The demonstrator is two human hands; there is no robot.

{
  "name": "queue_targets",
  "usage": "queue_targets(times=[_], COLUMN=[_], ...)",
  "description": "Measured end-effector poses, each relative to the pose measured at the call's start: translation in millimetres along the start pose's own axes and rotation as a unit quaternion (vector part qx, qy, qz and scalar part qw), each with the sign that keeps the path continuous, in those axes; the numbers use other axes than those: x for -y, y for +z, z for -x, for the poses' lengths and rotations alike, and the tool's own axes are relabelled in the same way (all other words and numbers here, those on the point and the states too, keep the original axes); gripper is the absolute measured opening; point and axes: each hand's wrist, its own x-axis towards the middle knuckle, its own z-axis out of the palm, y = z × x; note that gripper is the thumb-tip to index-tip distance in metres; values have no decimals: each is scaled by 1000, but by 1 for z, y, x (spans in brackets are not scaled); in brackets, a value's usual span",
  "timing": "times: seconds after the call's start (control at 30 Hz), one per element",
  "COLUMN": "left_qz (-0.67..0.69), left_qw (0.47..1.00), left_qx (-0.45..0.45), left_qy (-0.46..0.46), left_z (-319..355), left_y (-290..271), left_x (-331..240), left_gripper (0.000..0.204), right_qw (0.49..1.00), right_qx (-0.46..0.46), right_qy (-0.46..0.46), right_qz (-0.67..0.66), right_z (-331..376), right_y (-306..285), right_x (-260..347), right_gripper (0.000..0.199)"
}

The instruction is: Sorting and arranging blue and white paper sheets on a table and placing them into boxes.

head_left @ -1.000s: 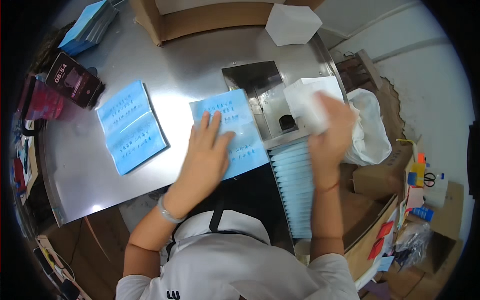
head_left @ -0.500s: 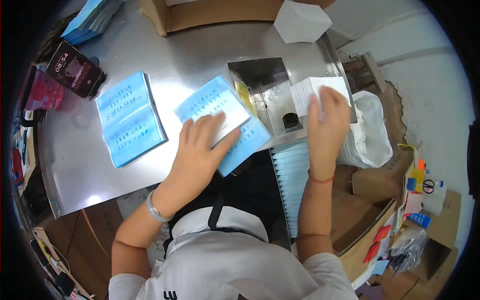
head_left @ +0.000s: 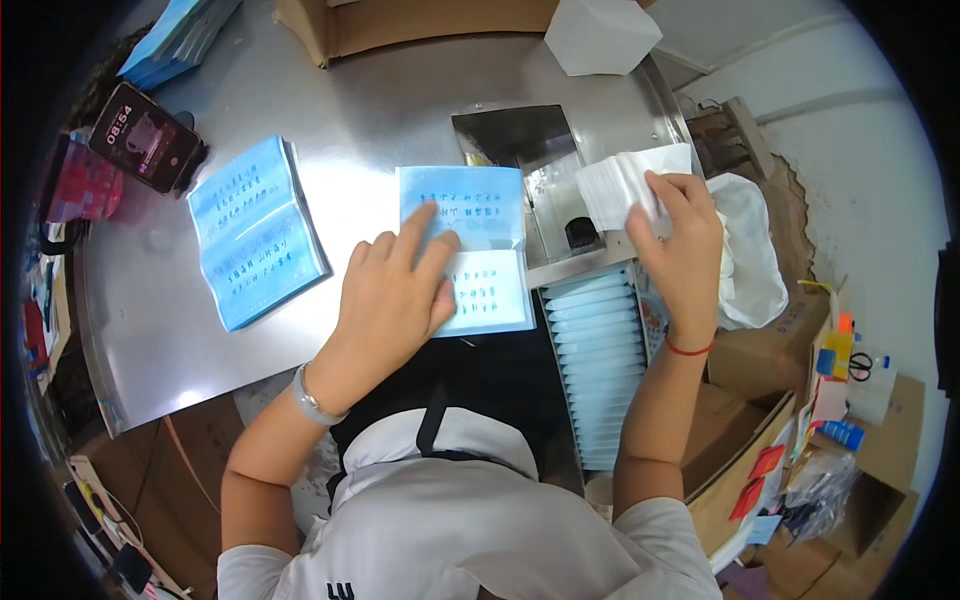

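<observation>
My left hand (head_left: 395, 285), fingers spread, lies on a blue printed sheet (head_left: 460, 185) near the table's front edge. A smaller white slip with blue print (head_left: 490, 290) lies on the sheet's near half, beside my thumb and fingertips. At the right end of the table, my right hand (head_left: 685, 240) has its thumb and fingers curled on the edge of a stack of white paper slips (head_left: 610, 190), whose layers look fanned. To the left sits a pile of blue printed sheets (head_left: 260, 235). Part of the slip's left side is hidden by my left hand.
A phone (head_left: 145, 135) leans on a stand at the far left, below stacked blue packets (head_left: 180, 45). A cardboard box (head_left: 430, 30) stands at the back. Blue-white folded packets (head_left: 600, 370) fill a tray below the edge. A white-lined bin (head_left: 745, 260) stands at right.
The blue sheet has turned from slanted to nearly square with the edge, its white slip now on the near half. My right hand has moved slightly right and down, its fingers on the white stack.
</observation>
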Motion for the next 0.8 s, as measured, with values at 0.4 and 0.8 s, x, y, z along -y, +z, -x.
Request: queue_targets(times=[0.4,0.8], left_qz=[49,229], left_qw=[982,973], left_qx=[-167,-16], left_qy=[-74,-12], left_z=[8,-6], left_y=[15,2], left_x=[-7,-8], left_gripper=[44,59], right_qw=[999,983], right_qx=[-30,91], right_qy=[-39,-156], right_qz=[10,4], right_z=[-4,34], right_y=[1,83], right_x=[-13,83], right_gripper=[31,13])
